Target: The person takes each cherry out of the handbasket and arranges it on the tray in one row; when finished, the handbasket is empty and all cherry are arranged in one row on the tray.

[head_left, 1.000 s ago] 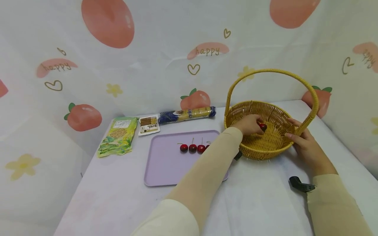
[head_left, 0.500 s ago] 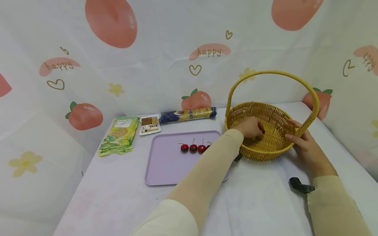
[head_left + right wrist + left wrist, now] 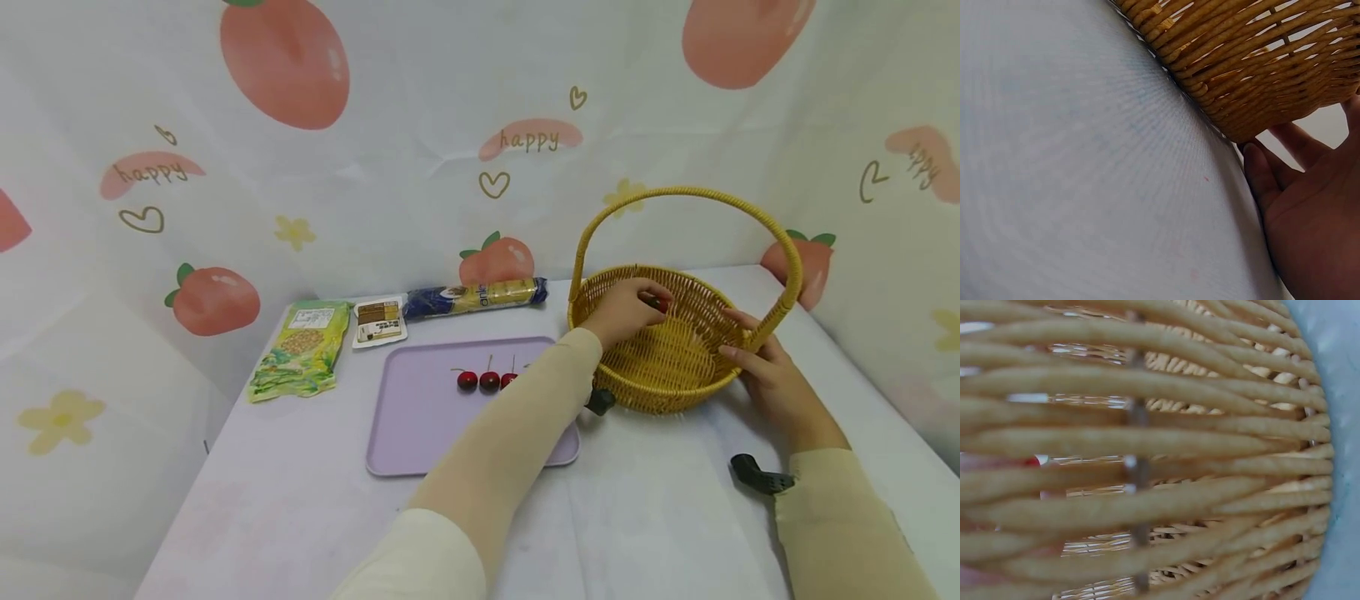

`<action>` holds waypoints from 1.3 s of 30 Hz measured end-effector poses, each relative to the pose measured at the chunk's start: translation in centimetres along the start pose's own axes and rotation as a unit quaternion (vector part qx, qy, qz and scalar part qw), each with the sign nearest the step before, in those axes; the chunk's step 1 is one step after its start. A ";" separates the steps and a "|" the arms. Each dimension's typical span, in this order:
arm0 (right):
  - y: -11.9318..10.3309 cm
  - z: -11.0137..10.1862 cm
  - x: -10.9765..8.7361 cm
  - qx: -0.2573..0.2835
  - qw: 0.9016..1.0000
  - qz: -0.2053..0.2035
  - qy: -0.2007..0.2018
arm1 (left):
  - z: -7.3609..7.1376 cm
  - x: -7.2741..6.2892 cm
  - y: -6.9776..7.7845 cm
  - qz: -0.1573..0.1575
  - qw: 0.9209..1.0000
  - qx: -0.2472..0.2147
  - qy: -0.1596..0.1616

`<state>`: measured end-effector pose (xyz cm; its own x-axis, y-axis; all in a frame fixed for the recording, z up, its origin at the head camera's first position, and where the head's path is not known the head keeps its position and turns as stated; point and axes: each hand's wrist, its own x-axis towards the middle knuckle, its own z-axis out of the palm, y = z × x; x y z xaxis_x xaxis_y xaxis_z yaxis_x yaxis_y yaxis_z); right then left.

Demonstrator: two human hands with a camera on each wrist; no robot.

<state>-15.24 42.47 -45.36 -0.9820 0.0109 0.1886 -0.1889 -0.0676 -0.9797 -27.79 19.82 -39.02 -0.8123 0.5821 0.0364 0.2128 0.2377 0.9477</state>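
A yellow-brown woven basket (image 3: 652, 396) with a tall arched handle stands at the right. My left hand (image 3: 624, 312) reaches over its left rim, with a dark red cherry (image 3: 660, 304) pinched between finger and thumb above the basket floor. Through the weave in the left wrist view, a bit of red (image 3: 1032, 462) shows beside blurred fingers. My right hand (image 3: 780, 392) grips the basket's right side by the handle base, thumb over the rim; in the right wrist view its fingers (image 3: 1263, 178) lie against the lower wall. Several cherries (image 3: 489, 381) with stems line up on a lilac tray (image 3: 420, 433), partly behind my left sleeve.
Behind the tray lie a green-yellow food packet (image 3: 302, 350), a small white-and-brown packet (image 3: 378, 322) and a long blue-and-gold package (image 3: 476, 298). A white printed cloth (image 3: 405, 208) hangs close behind the table. Black wrist mounts (image 3: 759, 475) stick out from both sleeves.
My left hand dips lower into the basket, hiding the cherry, then rises slightly back and left with red showing between its fingers. The right hand keeps its hold on the basket.
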 end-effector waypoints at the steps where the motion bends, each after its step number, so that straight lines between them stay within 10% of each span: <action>1: 0.1 0.1 0.0 0.002 1.000 -0.002 -0.002 | -0.1 -0.1 -0.1 0.002 1.000 -0.005 0.000; 15: 0.6 -0.1 -0.2 0.036 0.999 -0.025 -0.018 | -3.1 -3.8 0.8 0.011 1.000 -0.009 -0.004; 32: 0.4 -0.2 0.0 0.028 0.999 -0.026 -0.022 | -8.4 -13.9 -0.6 -0.016 0.995 -0.100 0.000; 39: 0.5 -0.2 0.2 0.058 0.997 -0.047 -0.026 | -12.4 -17.3 -3.2 -0.007 0.994 -0.097 0.056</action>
<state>-15.52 42.59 -45.87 -0.9582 -0.0291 0.2847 -0.2748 -0.1836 -0.9438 -21.15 -0.64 -38.76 -0.8717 0.4877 0.0481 0.1021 0.0847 0.9912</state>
